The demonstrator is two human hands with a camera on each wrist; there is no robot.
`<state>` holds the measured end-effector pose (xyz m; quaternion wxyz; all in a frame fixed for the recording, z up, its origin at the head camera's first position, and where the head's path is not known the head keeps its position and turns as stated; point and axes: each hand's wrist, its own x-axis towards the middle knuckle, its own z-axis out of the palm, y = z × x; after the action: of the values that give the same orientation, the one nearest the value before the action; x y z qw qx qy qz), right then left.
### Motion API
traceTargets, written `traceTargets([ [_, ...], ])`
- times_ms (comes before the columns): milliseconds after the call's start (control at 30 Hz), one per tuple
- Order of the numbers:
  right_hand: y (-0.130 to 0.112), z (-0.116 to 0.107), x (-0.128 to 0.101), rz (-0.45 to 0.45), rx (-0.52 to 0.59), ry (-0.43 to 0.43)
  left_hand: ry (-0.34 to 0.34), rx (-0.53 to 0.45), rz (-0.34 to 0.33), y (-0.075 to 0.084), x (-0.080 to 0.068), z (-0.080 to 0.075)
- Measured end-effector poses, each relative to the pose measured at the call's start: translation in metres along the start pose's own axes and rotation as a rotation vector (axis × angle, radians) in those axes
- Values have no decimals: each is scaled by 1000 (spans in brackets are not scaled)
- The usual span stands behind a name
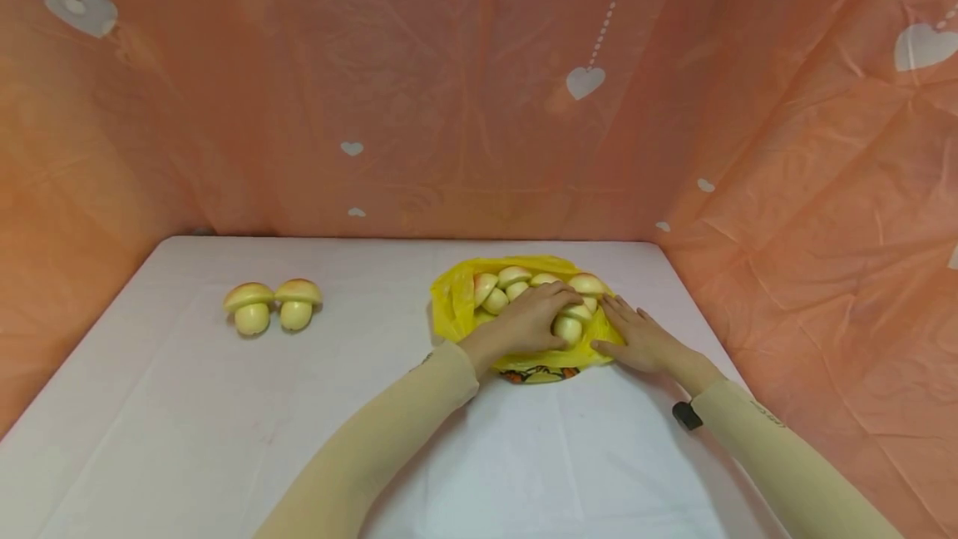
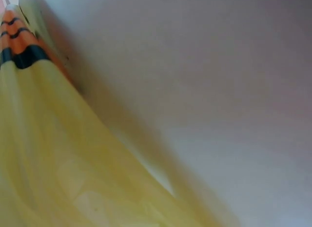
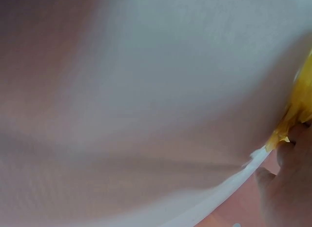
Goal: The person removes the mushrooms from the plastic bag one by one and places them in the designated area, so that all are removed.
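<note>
A yellow plastic bag (image 1: pixel 452 304) lies with its mouth spread on the right half of the table, several mushrooms (image 1: pixel 513 276) with red-tinged caps inside it. Over the bag's mouth reaches my left hand (image 1: pixel 525 321), its fingers bent over one mushroom (image 1: pixel 570 329) and the thumb beside the stem. My right hand (image 1: pixel 645 341) rests at the bag's right side, fingers extended and spread against the plastic. In the left wrist view only the bag's side (image 2: pixel 73 149) shows, the hand being hidden. The right wrist view catches part of the right hand (image 3: pixel 292 188) against the bag.
Two more mushrooms (image 1: pixel 251 308) stand side by side on the far left of the white-covered table (image 1: pixel 299 431). Orange curtains with pale hearts (image 1: pixel 419 106) close off the back and both sides. A printed patch (image 1: pixel 540 374) shows at the bag's front edge.
</note>
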<state>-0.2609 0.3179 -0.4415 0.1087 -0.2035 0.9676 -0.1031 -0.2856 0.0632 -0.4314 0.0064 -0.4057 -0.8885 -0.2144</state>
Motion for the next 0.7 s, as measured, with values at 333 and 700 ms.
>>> traceTargets([
  [333,-1,0,0,-10,-5,8,24,-17,1,1,-2,-4],
  [700,0,0,-1,1,1,1,81,-102,-28,5,-12,-21],
])
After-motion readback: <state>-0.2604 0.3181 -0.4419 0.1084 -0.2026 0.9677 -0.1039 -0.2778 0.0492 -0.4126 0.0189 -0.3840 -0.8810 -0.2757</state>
